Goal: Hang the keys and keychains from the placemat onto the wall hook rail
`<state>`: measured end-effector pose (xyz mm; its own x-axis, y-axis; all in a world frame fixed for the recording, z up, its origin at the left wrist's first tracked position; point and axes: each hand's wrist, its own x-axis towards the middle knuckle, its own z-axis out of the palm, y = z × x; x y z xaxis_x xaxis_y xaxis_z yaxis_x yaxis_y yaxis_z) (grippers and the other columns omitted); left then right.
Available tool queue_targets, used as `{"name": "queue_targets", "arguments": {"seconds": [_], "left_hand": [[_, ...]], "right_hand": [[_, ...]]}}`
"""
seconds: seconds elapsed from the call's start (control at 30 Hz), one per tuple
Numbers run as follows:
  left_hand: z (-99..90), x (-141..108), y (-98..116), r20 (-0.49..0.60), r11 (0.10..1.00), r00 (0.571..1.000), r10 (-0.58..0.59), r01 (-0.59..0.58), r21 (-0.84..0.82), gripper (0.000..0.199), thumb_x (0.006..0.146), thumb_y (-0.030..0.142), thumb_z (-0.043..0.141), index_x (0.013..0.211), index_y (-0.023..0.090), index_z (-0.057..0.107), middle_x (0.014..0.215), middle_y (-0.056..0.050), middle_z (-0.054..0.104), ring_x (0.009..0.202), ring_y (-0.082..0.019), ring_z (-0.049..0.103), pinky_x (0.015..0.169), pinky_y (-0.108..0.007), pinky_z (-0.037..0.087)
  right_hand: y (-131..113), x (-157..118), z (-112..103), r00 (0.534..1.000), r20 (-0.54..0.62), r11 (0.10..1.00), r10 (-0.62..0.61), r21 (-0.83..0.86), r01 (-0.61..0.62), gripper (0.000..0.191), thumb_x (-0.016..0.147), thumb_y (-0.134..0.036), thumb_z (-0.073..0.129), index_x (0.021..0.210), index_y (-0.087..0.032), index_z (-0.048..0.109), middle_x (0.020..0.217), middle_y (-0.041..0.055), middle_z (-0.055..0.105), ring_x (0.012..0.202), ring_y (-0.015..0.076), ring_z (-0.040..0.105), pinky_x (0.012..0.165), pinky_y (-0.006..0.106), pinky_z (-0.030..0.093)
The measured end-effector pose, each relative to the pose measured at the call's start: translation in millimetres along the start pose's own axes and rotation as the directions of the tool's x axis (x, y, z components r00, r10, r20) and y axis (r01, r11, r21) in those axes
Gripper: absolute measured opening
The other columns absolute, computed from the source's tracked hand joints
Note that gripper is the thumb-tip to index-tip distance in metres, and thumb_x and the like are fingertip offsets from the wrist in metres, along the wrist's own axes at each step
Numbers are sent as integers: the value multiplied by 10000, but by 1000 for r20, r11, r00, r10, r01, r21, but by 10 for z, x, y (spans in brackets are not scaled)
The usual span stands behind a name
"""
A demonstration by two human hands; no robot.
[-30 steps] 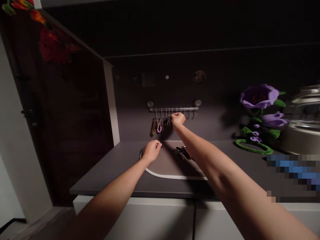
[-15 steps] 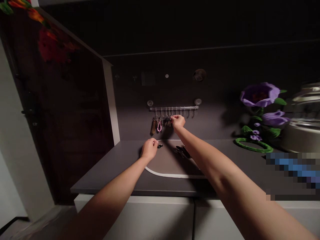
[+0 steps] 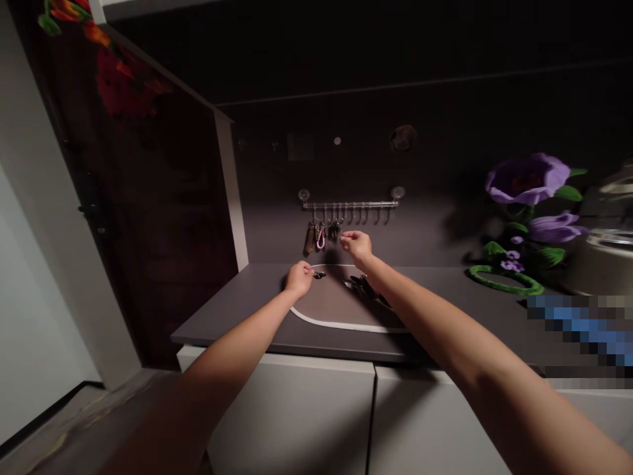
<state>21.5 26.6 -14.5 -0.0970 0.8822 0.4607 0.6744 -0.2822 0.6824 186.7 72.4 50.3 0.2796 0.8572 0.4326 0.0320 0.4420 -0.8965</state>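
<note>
My left hand [image 3: 299, 280] is low over the left part of the mat [image 3: 326, 313], fingers pinched on a small dark key [image 3: 320, 275] that sticks out to the right. My right hand [image 3: 357, 245] is raised in front of the wall, below the clear hook rail [image 3: 351, 205]. Its thumb and index finger are slightly parted, with nothing visible between them. Just left of it, dark keys [image 3: 335, 229] hang from the hooks, beside a pink carabiner [image 3: 321, 238] and a brown key fob [image 3: 310, 239]. More dark keys [image 3: 363, 287] lie on the mat, partly hidden by my right forearm.
Purple artificial flowers [image 3: 529, 181] with a green ring base [image 3: 504, 282] stand at the right, near a pale rounded container [image 3: 596, 270]. A dark shelf [image 3: 346, 53] overhangs the counter [image 3: 262, 277]. A dark door [image 3: 163, 198] is at the left.
My right hand has let go at the hooks and drawn back slightly down and right from the hanging keys. My left hand stays over the mat. The view has shifted a little.
</note>
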Motion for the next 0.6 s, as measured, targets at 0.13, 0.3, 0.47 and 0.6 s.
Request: {"name": "queue_targets", "arguments": {"seconds": [0.13, 0.3, 0.47, 0.6], "left_hand": [[-36, 50, 30, 76, 991, 996, 52, -61, 118, 168, 742, 135, 540, 887, 147, 624, 864, -59, 668, 765, -131, 592, 712, -226, 440], [-45, 163, 141, 169, 957, 986, 14, -62, 283, 133, 726, 169, 578, 827, 152, 662, 887, -79, 677, 809, -156, 599, 719, -237, 431], [33, 193, 230, 191, 943, 980, -48, -19, 332, 146, 737, 247, 585, 758, 140, 682, 840, -123, 684, 781, -182, 616, 686, -254, 423], [112, 172, 214, 170, 940, 980, -108, 45, 338, 192, 727, 321, 601, 756, 152, 687, 828, -117, 688, 759, -176, 620, 656, -247, 417]], "right_hand": [[52, -289, -130, 985, 170, 988, 16, -156, 10, 110, 604, -144, 615, 714, -132, 611, 603, -5, 609, 537, 79, 524, 544, 199, 424], [89, -529, -301, 932, 352, 784, -80, -555, 277, 103, 683, -181, 603, 772, -168, 654, 744, 15, 669, 686, 111, 578, 684, 217, 424], [161, -646, -381, 826, 556, 474, -94, -704, 529, 173, 762, -198, 546, 886, -168, 663, 896, 83, 672, 823, 169, 600, 727, 232, 404], [223, -674, -383, 767, 637, 339, -73, -708, 620, 191, 783, -208, 517, 892, -186, 672, 932, 97, 662, 875, 194, 601, 739, 239, 400]]}}
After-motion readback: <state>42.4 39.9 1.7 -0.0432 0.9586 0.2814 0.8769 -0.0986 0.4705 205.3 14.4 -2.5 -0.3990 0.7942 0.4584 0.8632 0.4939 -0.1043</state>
